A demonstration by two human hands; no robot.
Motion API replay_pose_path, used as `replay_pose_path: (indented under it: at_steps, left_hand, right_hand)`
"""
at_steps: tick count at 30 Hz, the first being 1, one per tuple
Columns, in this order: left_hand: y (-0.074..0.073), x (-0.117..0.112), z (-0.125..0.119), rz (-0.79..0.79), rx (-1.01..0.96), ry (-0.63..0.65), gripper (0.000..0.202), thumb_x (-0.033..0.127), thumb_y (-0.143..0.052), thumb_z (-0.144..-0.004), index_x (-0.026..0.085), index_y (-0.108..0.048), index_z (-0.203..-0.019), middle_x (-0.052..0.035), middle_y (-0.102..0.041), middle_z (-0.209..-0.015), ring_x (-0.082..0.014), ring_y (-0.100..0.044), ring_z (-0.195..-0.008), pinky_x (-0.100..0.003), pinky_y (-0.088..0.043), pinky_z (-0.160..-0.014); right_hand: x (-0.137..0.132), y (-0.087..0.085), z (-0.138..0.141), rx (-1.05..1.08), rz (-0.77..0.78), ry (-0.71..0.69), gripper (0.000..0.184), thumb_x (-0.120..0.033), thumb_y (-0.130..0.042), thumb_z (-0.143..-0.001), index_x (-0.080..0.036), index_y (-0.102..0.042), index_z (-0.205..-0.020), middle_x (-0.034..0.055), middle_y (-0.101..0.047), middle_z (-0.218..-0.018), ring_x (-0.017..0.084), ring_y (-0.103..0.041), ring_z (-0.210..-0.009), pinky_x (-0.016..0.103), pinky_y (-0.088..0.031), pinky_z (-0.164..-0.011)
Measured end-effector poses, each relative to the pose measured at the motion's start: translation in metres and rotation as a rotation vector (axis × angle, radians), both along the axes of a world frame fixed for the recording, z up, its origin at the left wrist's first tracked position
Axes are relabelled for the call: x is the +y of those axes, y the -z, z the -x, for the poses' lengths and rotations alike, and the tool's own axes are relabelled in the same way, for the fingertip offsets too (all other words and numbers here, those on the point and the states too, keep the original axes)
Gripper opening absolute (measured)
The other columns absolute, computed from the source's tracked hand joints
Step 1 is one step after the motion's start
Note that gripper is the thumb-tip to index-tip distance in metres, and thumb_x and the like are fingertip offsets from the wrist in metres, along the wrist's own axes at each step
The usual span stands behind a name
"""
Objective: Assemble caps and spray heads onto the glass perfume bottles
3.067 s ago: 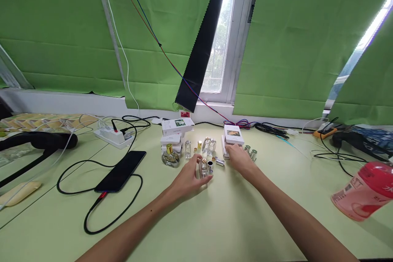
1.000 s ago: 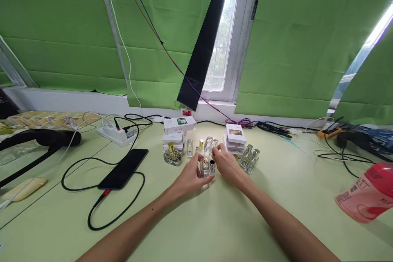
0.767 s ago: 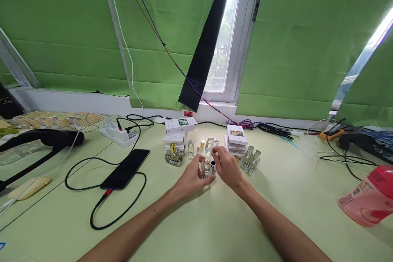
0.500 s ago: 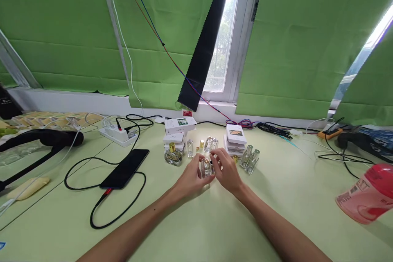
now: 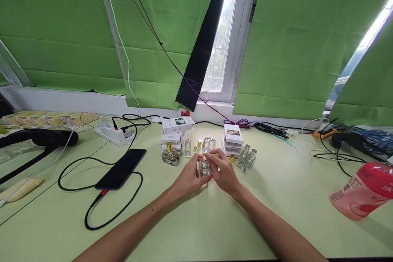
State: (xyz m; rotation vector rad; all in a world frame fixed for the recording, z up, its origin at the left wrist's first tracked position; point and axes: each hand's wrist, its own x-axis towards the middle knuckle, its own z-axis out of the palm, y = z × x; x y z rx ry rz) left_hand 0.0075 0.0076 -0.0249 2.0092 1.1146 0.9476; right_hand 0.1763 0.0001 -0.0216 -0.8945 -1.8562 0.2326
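My left hand (image 5: 190, 175) is closed around a small clear glass perfume bottle (image 5: 204, 168), which stands upright with a gold-coloured neck. Over its top, the fingers of my right hand (image 5: 223, 168) are pinched together; whatever sits between them is hidden. Just behind my fingers stand other clear glass bottles (image 5: 208, 144). A slim clear bottle (image 5: 188, 148) and a small gold cap (image 5: 199, 143) are to their left. Farther left, a rounded bottle with a gold cap (image 5: 170, 156) stands before white boxes (image 5: 172, 138). Two tall glass bottles (image 5: 246, 159) lean right of my right hand.
More white boxes (image 5: 232, 137) are stacked behind my right hand, with a gold cap (image 5: 232, 158) beside them. A black phone (image 5: 121, 169) on a cable lies left, near a white power strip (image 5: 114, 135). A pink-red container (image 5: 362, 190) stands far right.
My right fingertips have shifted left and in over the bottle's top. My left hand keeps its hold on the perfume bottle. The whole view has shifted slightly.
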Motion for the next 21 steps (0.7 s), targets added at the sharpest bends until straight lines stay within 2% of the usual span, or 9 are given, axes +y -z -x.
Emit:
replay_pose_path:
  at_steps: [5,13,18,21]
  left_hand:
    - [-0.0025,-0.0020,-0.0010,-0.022,-0.015,0.010,0.043,0.036,-0.068,-0.081,0.020,-0.052,-0.117,-0.0012,-0.060,-0.097,-0.0140,-0.056,-0.069,-0.027,-0.044,-0.060]
    - [-0.0051,-0.0049,-0.0022,-0.003,-0.010,0.014,0.044,0.030,-0.066,-0.080,0.019,-0.053,-0.120,0.0015,-0.059,-0.082,-0.0159,-0.057,-0.069,-0.028,-0.045,-0.062]
    - [-0.0043,-0.0041,-0.0029,-0.021,0.002,0.019,0.038,0.034,-0.066,-0.082,0.020,-0.051,-0.113,0.0006,-0.060,-0.089,-0.0138,-0.055,-0.066,-0.026,-0.043,-0.060]
    - [-0.0042,-0.0041,-0.0029,-0.023,0.014,0.029,0.036,0.038,-0.066,-0.083,0.021,-0.050,-0.110,0.0004,-0.059,-0.092,-0.0124,-0.052,-0.064,-0.026,-0.042,-0.059]
  right_hand:
    - [0.0013,0.0022,-0.0020,-0.060,-0.017,0.011,0.034,-0.020,-0.042,-0.103,-0.025,-0.068,-0.124,0.0089,-0.058,-0.111,0.016,-0.065,-0.083,0.030,-0.056,-0.078]
    - [-0.0006,-0.0001,0.0000,-0.117,0.006,0.019,0.035,-0.018,-0.041,-0.103,-0.026,-0.069,-0.122,0.0087,-0.058,-0.111,0.015,-0.064,-0.082,0.029,-0.057,-0.079]
    - [-0.0015,-0.0017,0.0026,-0.043,0.018,0.025,0.030,-0.020,-0.041,-0.104,-0.024,-0.066,-0.121,0.0089,-0.063,-0.112,0.018,-0.066,-0.096,0.029,-0.055,-0.085]
    - [-0.0015,-0.0020,0.0037,0.013,0.030,0.031,0.023,-0.020,-0.045,-0.103,-0.022,-0.064,-0.116,0.0078,-0.066,-0.108,0.018,-0.066,-0.095,0.029,-0.055,-0.084]
